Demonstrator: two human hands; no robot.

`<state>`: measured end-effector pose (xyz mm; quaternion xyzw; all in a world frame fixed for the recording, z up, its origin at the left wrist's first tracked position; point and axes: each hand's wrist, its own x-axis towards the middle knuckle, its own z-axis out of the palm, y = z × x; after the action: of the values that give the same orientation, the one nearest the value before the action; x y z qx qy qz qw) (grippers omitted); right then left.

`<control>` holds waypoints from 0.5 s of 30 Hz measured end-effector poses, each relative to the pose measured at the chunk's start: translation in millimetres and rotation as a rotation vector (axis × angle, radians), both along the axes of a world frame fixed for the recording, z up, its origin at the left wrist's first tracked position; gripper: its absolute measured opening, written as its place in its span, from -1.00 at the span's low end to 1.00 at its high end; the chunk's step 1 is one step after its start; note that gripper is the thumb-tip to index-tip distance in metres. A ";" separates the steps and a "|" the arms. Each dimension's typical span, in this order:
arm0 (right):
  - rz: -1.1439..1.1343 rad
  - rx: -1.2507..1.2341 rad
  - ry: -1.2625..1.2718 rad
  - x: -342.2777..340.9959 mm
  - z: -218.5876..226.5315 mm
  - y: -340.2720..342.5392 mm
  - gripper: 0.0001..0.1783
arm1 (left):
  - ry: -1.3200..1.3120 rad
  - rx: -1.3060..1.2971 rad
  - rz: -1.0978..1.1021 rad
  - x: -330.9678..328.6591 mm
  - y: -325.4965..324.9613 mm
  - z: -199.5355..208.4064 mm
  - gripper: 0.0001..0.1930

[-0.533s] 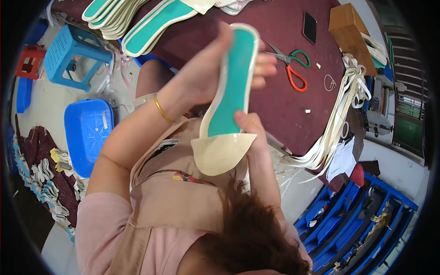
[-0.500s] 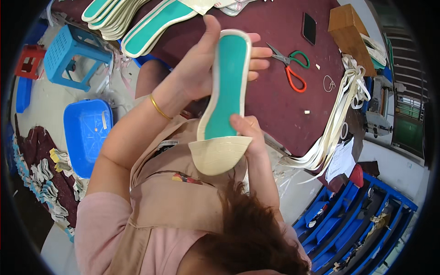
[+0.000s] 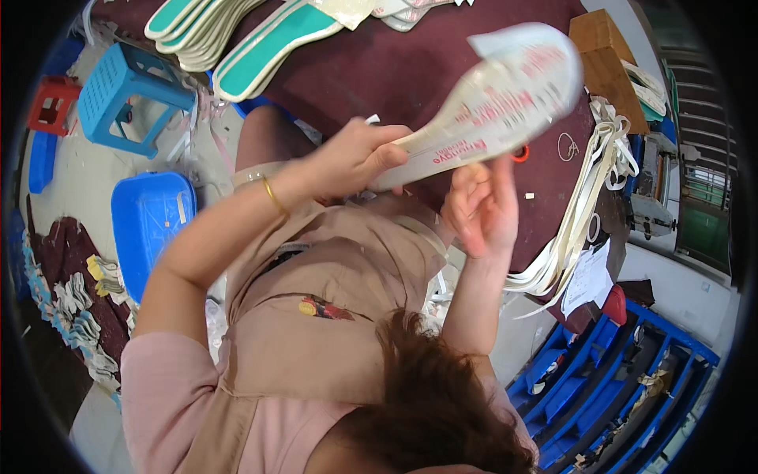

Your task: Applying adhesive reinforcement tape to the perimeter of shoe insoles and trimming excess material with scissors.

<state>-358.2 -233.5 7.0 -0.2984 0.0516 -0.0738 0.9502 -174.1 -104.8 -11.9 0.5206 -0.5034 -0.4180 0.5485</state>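
My left hand point(image 3: 359, 159), with a gold bangle at its wrist, pinches the narrow end of a shoe insole point(image 3: 482, 114) between thumb and fingers. Its pale printed underside faces me, and the broad end reaches up and right over the table, blurred by motion. Just under the insole's lower edge my right hand point(image 3: 483, 207) is raised, palm showing and fingers apart, holding nothing. I cannot tell whether its fingertips touch the insole. Behind the insole only a bit of the scissors' orange handle point(image 3: 521, 154) shows.
A maroon-covered table point(image 3: 379, 71) carries stacked green-and-cream insoles point(image 3: 205, 35) at the far left. White strips point(image 3: 580, 213) hang over its right edge, near a wooden box point(image 3: 602, 59). A blue basin point(image 3: 150, 229) and a blue stool point(image 3: 126, 95) stand left; a blue rack point(image 3: 616, 379) is lower right.
The insole has turned over, from green face to printed underside, and swung up and right. My left hand now grips its narrow end; my right hand has let go and opened.
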 end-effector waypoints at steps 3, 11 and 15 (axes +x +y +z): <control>-0.853 -0.532 0.451 44.6 12.1 20.2 -0.30 | -0.134 0.164 0.098 -36.3 8.1 -22.5 -0.67; -0.834 -0.908 0.443 53.2 -3.5 42.4 -0.47 | 0.547 0.152 0.284 -29.8 -27.1 6.0 -0.59; -0.858 -0.479 0.468 56.5 -0.1 35.1 -0.47 | 0.309 -0.038 0.214 -65.1 -4.0 -17.6 -0.49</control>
<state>-301.8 -198.3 6.9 -0.4671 0.3607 -0.3961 0.7035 -239.3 -108.8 -29.5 0.4905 -0.3627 -0.4228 0.6701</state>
